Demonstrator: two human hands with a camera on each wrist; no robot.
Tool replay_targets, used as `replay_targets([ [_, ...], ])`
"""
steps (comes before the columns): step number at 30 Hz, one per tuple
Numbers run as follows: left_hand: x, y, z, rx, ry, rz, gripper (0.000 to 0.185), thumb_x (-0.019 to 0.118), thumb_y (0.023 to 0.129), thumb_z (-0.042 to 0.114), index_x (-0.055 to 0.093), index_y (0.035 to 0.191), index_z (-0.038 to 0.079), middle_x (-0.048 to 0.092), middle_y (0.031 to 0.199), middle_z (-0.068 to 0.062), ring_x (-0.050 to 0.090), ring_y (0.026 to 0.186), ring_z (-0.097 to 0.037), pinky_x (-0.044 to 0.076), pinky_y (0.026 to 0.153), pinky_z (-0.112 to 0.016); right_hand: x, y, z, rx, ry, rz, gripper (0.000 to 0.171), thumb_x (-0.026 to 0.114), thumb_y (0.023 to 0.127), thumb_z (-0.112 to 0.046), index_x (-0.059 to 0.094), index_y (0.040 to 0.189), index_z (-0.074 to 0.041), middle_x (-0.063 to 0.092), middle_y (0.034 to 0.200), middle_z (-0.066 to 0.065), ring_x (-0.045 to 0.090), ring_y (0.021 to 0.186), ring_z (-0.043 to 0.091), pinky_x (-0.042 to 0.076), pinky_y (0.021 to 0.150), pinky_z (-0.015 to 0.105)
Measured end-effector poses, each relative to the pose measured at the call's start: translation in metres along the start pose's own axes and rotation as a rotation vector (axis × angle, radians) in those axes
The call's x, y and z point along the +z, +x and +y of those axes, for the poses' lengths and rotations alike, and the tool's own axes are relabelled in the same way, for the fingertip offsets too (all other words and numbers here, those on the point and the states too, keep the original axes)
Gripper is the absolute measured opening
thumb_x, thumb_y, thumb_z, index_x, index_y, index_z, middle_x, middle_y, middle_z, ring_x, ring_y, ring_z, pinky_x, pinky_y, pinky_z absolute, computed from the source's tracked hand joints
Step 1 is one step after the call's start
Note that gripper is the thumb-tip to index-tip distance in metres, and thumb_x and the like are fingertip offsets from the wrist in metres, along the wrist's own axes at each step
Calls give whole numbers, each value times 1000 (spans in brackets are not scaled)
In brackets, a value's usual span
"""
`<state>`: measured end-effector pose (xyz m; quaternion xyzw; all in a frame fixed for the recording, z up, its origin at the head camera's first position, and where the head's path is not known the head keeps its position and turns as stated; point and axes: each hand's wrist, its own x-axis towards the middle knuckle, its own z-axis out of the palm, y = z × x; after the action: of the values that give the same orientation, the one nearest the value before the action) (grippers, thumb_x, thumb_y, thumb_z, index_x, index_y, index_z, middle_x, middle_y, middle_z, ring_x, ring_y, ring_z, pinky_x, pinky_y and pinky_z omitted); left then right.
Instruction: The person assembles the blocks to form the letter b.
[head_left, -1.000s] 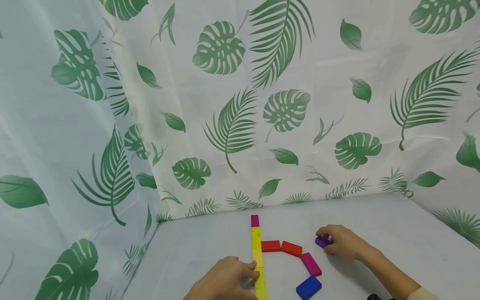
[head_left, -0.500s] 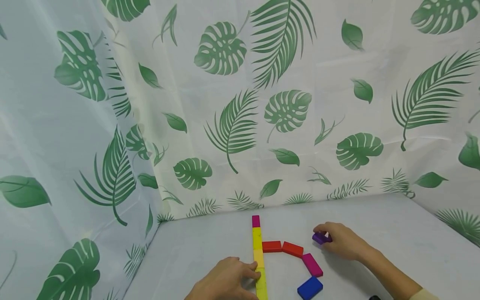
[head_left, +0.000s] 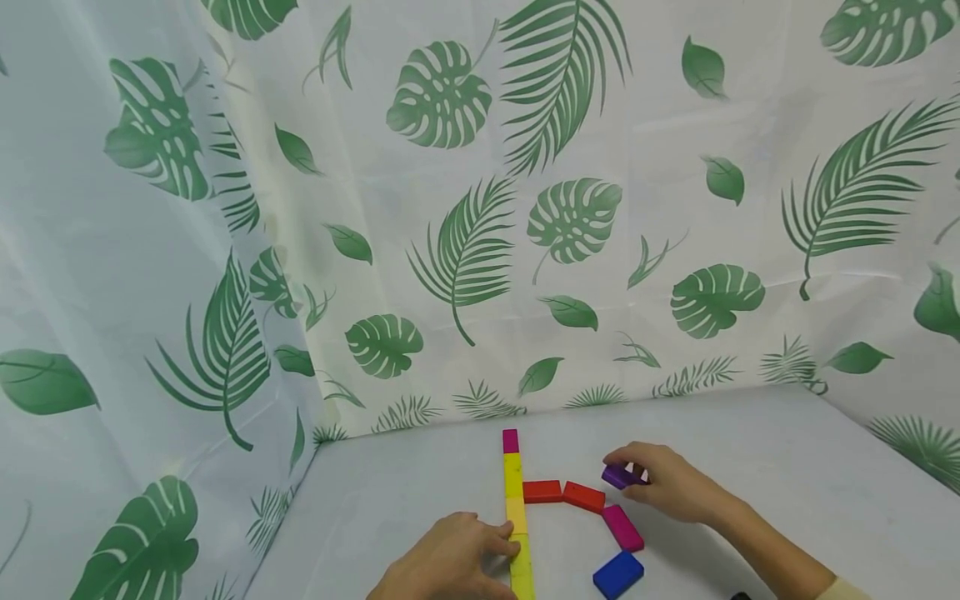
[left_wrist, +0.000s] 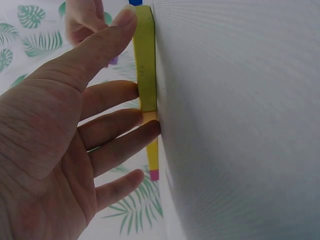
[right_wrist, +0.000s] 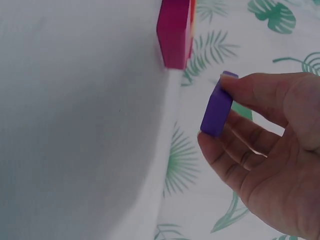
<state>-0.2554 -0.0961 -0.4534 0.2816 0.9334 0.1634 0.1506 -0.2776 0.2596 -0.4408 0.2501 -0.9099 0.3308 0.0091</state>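
My right hand (head_left: 675,483) pinches a purple block (head_left: 621,477) between thumb and fingertips, near the corner of a red block (head_left: 584,496) and a magenta block (head_left: 622,527). In the right wrist view the purple block (right_wrist: 218,107) spans from the thumb to a fingertip. My left hand (head_left: 453,558) lies along the left side of a straight column of yellow blocks (head_left: 513,477). Its fairly straight fingers touch the column. The left wrist view has the thumb at one end of a yellow block (left_wrist: 146,62) and fingertips farther along it.
A magenta block (head_left: 510,442) tops the column. Another red block (head_left: 542,492) sits against its right side, starting a curve of blocks. A blue block (head_left: 618,574) lies at the curve's near end. Leaf-printed sheets (head_left: 465,250) hang behind and beside the white table (head_left: 390,475).
My right hand has carried the purple block leftward and slightly away, closer to the red blocks. My left hand stays at the yellow column, and the laid blocks have not moved.
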Motion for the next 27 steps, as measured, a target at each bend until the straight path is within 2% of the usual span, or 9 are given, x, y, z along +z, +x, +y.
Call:
replay_targets([
  [6,-1,-1,1,-6,-15,-4,47,90,74,52,75,119,46,66,131,28,51,89,2,46,81,-25,7,3,-14,14,103,-70,41,78,92,-12,69,132,-9,69,112,-2,62,96,17,56,75,22],
  [13,-1,-1,1,-33,-27,-7,48,91,72,53,76,117,48,66,130,29,51,89,0,46,81,-27,12,3,-26,43,145,-105,41,79,92,-16,70,131,-10,69,112,-1,62,99,21,56,77,23],
  [19,-1,1,-1,16,24,-11,46,87,78,56,75,121,46,66,134,25,51,88,3,43,77,-24,15,4,-29,36,169,-136,40,79,92,-19,70,131,-13,69,109,-2,61,98,20,55,76,23],
  [27,-4,1,-2,56,64,-14,47,84,80,59,75,123,44,66,136,22,53,91,6,43,78,-22,19,5,-31,-38,172,-175,38,77,94,-17,69,132,-13,70,116,-4,63,98,13,55,81,21],
])
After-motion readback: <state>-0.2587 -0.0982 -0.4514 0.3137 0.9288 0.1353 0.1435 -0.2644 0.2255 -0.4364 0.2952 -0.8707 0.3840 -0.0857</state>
